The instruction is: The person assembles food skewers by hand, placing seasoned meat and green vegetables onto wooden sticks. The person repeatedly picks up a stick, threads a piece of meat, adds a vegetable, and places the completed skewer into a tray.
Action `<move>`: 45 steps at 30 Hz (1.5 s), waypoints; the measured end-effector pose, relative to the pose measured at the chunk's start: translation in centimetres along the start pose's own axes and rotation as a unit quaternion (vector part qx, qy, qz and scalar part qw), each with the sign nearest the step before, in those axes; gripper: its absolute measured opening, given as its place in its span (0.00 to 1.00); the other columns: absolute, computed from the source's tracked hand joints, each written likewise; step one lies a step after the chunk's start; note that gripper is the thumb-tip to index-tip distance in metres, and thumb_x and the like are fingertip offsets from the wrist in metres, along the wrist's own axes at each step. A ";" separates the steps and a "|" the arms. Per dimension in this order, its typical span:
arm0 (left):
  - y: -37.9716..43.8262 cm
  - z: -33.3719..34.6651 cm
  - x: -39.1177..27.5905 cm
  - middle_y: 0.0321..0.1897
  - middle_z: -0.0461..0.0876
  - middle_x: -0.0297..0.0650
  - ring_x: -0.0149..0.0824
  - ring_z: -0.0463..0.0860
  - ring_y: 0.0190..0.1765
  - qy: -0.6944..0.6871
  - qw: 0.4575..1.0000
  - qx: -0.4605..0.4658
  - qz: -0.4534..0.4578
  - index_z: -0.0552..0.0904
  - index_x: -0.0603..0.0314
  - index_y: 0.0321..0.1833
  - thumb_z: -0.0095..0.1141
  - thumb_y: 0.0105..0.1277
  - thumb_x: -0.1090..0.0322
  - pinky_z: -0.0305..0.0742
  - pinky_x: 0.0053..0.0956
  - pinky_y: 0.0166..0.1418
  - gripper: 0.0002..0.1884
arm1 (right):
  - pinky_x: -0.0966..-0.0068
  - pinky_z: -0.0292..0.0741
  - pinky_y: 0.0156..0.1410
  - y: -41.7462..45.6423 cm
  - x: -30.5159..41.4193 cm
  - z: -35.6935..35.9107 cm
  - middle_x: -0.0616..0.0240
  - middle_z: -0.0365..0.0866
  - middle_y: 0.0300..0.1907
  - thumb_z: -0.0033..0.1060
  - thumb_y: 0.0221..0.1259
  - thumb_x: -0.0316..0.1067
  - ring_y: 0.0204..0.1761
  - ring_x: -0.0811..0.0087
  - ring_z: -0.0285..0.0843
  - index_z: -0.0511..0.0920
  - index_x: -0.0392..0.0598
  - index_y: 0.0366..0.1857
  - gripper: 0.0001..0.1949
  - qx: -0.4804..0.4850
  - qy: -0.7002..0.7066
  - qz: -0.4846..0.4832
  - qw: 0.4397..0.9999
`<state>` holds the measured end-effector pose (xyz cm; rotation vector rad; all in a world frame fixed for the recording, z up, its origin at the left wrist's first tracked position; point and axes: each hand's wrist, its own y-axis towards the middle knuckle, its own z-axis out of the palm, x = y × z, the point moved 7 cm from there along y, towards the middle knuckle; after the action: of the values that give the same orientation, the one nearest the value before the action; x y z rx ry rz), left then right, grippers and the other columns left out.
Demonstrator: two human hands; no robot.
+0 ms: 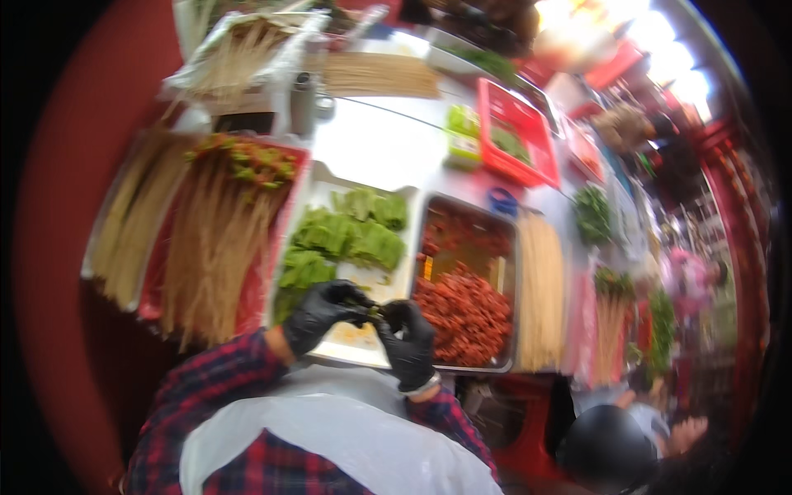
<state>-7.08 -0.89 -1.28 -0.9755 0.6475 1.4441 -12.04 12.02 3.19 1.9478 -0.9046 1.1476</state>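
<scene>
In a black glove, my left hand (317, 314) is above the front of a white tray (371, 281). My right hand (408, 343), gloved too, meets it fingertip to fingertip. Between the fingers is a small dark-green piece (373, 311), mostly covered and too blurred to name; both hands pinch it. Folded bundles of green leaves (349, 232) lie in rows in the tray. Just right of my right hand is a metal pan (515, 291) of red marinated meat pieces (467, 315), with a yellow strip and a pale stick standing in it.
Leaf-topped skewers (216, 247) fill a red tray on the left, beside more skewers (133, 229). Bare bamboo sticks (539, 294) lie right of the pan. Behind stand a red basket (520, 176) and a green box (463, 151). People are at the right.
</scene>
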 end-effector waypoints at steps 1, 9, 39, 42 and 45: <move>-0.1 -0.1 0.0 0.32 0.81 0.43 0.34 0.81 0.34 -0.026 0.999 -0.010 -0.017 0.79 0.69 0.37 0.57 0.56 0.79 0.77 0.25 0.40 0.07 | 0.82 0.67 0.29 0.0 0.0 -0.3 0.68 0.71 0.22 0.67 0.45 0.24 0.23 0.80 0.69 0.75 0.44 0.35 0.12 -0.013 0.008 0.002 1.000; -0.4 2.4 0.8 0.31 0.81 0.44 0.34 0.81 0.32 0.028 0.996 0.024 -0.087 0.79 0.68 0.35 0.58 0.53 0.81 0.77 0.25 0.39 0.07 | 0.87 0.66 0.34 -2.3 -2.6 -1.0 0.74 0.74 0.29 0.60 0.53 0.22 0.30 0.87 0.67 0.75 0.43 0.38 0.09 0.074 0.169 0.070 0.980; 0.0 1.9 0.5 0.31 0.81 0.45 0.36 0.82 0.33 -0.002 0.994 -0.007 -0.112 0.78 0.69 0.35 0.57 0.54 0.80 0.79 0.27 0.40 0.06 | 0.84 0.71 0.33 -4.9 -13.3 -17.9 0.69 0.80 0.27 0.57 0.51 0.25 0.27 0.77 0.75 0.79 0.41 0.31 0.04 -0.112 0.253 0.338 0.900; 0.2 1.8 0.4 0.33 0.80 0.45 0.36 0.82 0.34 -0.031 0.994 -0.009 -0.108 0.78 0.68 0.36 0.57 0.55 0.81 0.79 0.27 0.41 0.06 | 0.83 0.72 0.33 -4.8 -13.9 -16.8 0.68 0.79 0.27 0.56 0.51 0.24 0.27 0.77 0.75 0.78 0.43 0.32 0.05 -0.125 0.384 0.332 0.853; 0.4 1.5 0.5 0.35 0.80 0.45 0.37 0.82 0.36 -0.049 0.990 -0.029 -0.131 0.78 0.68 0.37 0.57 0.55 0.80 0.79 0.28 0.43 0.07 | 0.81 0.74 0.32 -4.3 -13.2 -15.3 0.67 0.79 0.27 0.56 0.52 0.23 0.26 0.74 0.77 0.77 0.44 0.34 0.06 -0.123 0.414 0.302 0.850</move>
<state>-7.76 0.65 -1.05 -0.9881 0.3904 1.2747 -19.77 29.77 -3.99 0.7772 -1.1006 1.8950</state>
